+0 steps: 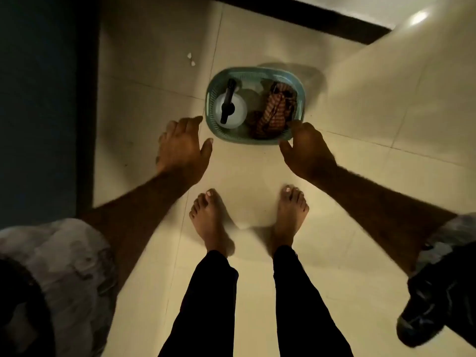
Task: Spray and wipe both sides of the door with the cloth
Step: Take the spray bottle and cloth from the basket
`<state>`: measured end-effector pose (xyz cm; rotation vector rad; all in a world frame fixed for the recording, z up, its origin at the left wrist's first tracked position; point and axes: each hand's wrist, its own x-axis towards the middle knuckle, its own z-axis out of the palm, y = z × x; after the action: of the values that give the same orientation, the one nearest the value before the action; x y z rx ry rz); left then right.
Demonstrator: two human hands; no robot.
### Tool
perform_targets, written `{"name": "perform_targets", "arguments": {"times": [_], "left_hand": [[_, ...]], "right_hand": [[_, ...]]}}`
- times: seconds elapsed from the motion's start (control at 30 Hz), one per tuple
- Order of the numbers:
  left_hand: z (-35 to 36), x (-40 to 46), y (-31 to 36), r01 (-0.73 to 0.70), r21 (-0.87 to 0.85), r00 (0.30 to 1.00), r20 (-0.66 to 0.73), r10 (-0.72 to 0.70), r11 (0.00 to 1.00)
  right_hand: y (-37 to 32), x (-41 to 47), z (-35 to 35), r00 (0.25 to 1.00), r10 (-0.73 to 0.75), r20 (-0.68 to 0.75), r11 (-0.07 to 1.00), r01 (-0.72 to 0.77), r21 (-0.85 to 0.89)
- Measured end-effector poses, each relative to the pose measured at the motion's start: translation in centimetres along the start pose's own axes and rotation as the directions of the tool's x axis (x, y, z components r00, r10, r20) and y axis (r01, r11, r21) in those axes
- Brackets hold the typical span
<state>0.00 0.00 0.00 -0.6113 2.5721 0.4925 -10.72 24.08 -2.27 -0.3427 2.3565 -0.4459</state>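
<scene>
A teal plastic basket (257, 71) stands on the tiled floor in front of my bare feet. Inside it on the left is a white spray bottle (235, 112) with a black trigger head, and on the right lies a crumpled orange checked cloth (273, 112). My left hand (180, 148) hovers with spread fingers just left of the basket, holding nothing. My right hand (306, 148) is at the basket's near right corner, fingertips at or over the rim; whether it touches is unclear. A dark door or frame (85, 99) runs down the left side.
Pale glossy floor tiles (360, 112) surround the basket. A dark threshold strip (322, 19) crosses the top right. Two small white scraps (190, 59) lie on the floor left of the basket. My feet (291, 215) stand close behind the basket.
</scene>
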Motion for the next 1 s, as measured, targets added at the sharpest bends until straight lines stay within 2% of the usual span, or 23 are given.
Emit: {"name": "perform_targets", "arguments": {"times": [0.13, 0.23, 0.3, 0.4, 0.47, 0.57, 0.7, 0.77, 0.83, 0.9, 0.93, 1.0], "left_hand": [[1.4, 4.4, 0.3, -0.01, -0.003, 0.998, -0.057, 0.01, 1.0], [2.5, 6.4, 0.5, -0.009, -0.037, 1.0, -0.011, 0.009, 0.999], [2.9, 7.2, 0.7, -0.019, -0.023, 1.0, -0.024, 0.018, 1.0], [3.4, 8.5, 1.2, -0.028, 0.076, 0.997, -0.075, 0.034, 0.997], [3.6, 9.0, 1.6, -0.042, 0.099, 0.996, -0.075, 0.05, 0.994], [4.1, 9.5, 1.9, -0.068, 0.01, 0.996, -0.053, 0.069, 0.998], [4.3, 8.6, 2.1, -0.074, -0.087, 0.997, -0.043, 0.07, 0.993], [4.1, 7.8, 2.1, -0.068, -0.13, 0.997, -0.054, 0.061, 0.989], [3.2, 6.2, 2.4, -0.039, -0.166, 0.997, -0.069, 0.028, 0.985], [1.6, 4.4, 2.9, -0.02, -0.261, 0.995, -0.095, -0.005, 0.965], [0.9, 3.1, 3.2, -0.013, -0.322, 0.993, -0.119, -0.027, 0.947], [-1.3, 0.6, 3.8, -0.014, -0.447, 0.986, -0.155, -0.062, 0.894]], "right_hand": [[-0.5, 4.5, 0.0, 0.998, -0.062, 0.026, 0.994, 0.064, -0.083], [-2.0, 7.7, 0.1, 0.985, -0.075, 0.154, 0.973, 0.106, -0.204], [-2.8, 8.8, 0.4, 0.971, -0.049, 0.233, 0.929, 0.13, -0.345], [-3.2, 9.6, 1.2, 0.972, -0.049, 0.231, 0.798, 0.177, -0.577], [-3.1, 9.9, 1.8, 0.979, -0.013, 0.201, 0.764, 0.139, -0.63], [-2.1, 10.4, 2.5, 0.985, 0.001, 0.175, 0.718, 0.121, -0.685], [-1.1, 9.5, 2.7, 0.975, -0.047, 0.219, 0.666, 0.194, -0.72], [-0.8, 8.7, 2.4, 0.973, -0.053, 0.225, 0.734, 0.191, -0.652], [-0.5, 7.1, 1.7, 0.974, -0.061, 0.216, 0.86, 0.161, -0.483], [-0.3, 5.0, 0.4, 0.981, -0.103, 0.165, 0.97, 0.136, -0.202], [-0.3, 3.8, 0.1, 0.988, -0.122, 0.1, 0.991, 0.127, -0.051], [-0.8, 0.9, -1.8, 0.995, -0.099, -0.021, 0.966, 0.102, 0.237]]}}
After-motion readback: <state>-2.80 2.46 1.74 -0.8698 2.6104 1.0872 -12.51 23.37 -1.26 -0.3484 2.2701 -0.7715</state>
